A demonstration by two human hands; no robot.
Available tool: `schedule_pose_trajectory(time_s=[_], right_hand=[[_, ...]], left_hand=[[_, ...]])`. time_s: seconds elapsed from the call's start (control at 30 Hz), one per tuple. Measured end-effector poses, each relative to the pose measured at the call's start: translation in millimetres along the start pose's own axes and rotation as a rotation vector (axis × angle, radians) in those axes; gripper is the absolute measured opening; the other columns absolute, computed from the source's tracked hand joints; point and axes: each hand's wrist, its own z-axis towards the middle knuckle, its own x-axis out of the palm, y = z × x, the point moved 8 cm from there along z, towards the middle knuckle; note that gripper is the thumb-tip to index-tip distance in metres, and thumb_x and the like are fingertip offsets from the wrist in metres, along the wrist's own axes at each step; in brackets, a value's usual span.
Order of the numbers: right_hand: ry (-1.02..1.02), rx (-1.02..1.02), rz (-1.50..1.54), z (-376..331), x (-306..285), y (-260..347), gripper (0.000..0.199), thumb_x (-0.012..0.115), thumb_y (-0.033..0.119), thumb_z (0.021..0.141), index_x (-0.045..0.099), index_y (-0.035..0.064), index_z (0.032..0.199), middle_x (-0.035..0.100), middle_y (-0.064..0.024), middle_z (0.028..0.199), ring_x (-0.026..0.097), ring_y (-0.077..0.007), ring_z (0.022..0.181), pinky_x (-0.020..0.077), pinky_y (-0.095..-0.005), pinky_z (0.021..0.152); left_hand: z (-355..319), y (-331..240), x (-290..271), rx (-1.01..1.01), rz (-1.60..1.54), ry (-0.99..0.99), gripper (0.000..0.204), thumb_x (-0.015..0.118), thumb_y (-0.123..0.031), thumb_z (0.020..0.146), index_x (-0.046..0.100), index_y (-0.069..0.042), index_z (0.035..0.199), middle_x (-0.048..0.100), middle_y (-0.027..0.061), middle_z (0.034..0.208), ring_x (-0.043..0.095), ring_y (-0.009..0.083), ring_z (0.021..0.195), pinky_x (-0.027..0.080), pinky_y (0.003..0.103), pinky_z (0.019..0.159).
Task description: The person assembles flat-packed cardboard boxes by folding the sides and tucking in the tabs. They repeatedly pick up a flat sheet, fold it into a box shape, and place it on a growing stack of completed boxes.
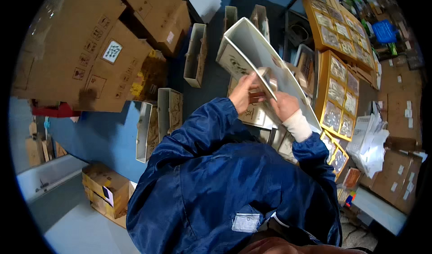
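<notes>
A long, open white box [240,58] with brown drawings on its outer side is tilted in front of me. My left hand [245,93] is closed at its near side wall, with the fingers curled beneath the edge. My right hand [284,104] grips the same edge a little farther right, and a pale cuff shows at that wrist. Between the hands, at the box's edge, is a tan ring-shaped piece [272,81], possibly a tape roll; its lower part is hidden. Under the hands lies another cream printed box [253,114], partly covered.
Several similar open boxes stand on the floor, including a tall narrow one [195,56] and a pair member [170,110]. Large cardboard cartons [76,51] rise at left. Yellow trays of wrapped items [335,92] line the right, beside a white basket [362,135] of papers.
</notes>
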Motion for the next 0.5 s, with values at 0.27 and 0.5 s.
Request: schedule_pose_trajectory(time_s=[0.27, 0.5], right_hand=[[0.149, -0.061, 0.021, -27.2, 72.2, 14.5, 0.012, 0.053, 0.015, 0.079, 0.06, 0.0067, 0.084, 0.064, -0.0125, 0.079, 0.062, -0.0317, 0.074, 0.0491, -0.0416, 0.065], [0.089, -0.02, 1.031, -25.2, 60.0, 40.2, 0.031, 0.057, 0.007, 0.081, 0.057, 0.0037, 0.112, 0.061, -0.0107, 0.106, 0.059, -0.0199, 0.097, 0.0427, -0.0307, 0.091]], left_hand=[[-22.3, 26.3, -27.3, -0.139, -0.078, -0.074, 0.056, 0.043, -0.05, 0.091, 0.038, -0.008, 0.128, 0.046, 0.0142, 0.116, 0.05, 0.0317, 0.107, 0.045, 0.044, 0.089], [1.8, 82.4, -91.1, -0.25, -0.187, -0.214, 0.027, 0.036, -0.012, 0.091, 0.046, 0.004, 0.11, 0.055, 0.018, 0.103, 0.056, 0.0306, 0.094, 0.048, 0.041, 0.084]])
